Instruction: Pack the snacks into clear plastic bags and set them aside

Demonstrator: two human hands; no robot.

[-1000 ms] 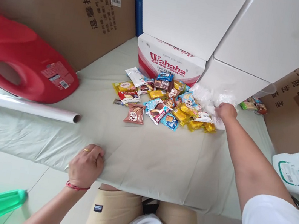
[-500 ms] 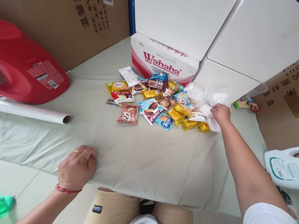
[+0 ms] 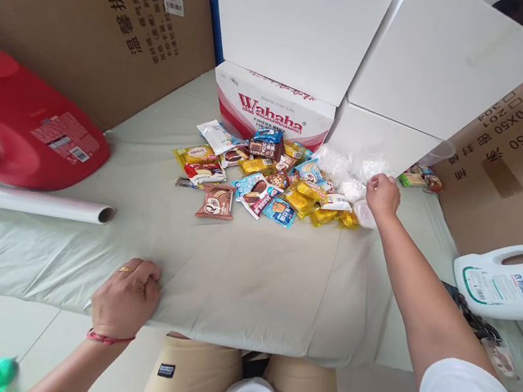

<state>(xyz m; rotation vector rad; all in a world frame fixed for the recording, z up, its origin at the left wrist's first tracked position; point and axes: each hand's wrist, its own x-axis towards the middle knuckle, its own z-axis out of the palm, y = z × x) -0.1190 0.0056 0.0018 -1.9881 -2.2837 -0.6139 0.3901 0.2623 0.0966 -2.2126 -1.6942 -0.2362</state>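
My left hand (image 3: 127, 294) rests as a closed fist on the cloth near the table's front edge, with nothing showing in it. At the right end of a heap of wrapped snacks, my right hand (image 3: 382, 195) has its fingers pinched together at a crumpled clear plastic bag (image 3: 351, 188). More clear plastic bags (image 3: 335, 160) lie just behind it. The heap holds a brown snack packet (image 3: 217, 202) at the front, a blue packet (image 3: 279, 212), a white and pink cake packet (image 3: 256, 194) and several yellow-wrapped snacks (image 3: 297, 200).
A Wahaha carton (image 3: 273, 108) and white boxes (image 3: 300, 22) stand behind the heap. To the left are a red jug (image 3: 27, 123), a white roll (image 3: 20, 200) and a large cardboard box (image 3: 73, 4). On the right lie a white detergent bottle (image 3: 512, 281) and small packets (image 3: 420, 177).
The whole view has shifted slightly, moving most things a little left and down in the picture. Both hands stay nearly where they were, the right still at the plastic bags.
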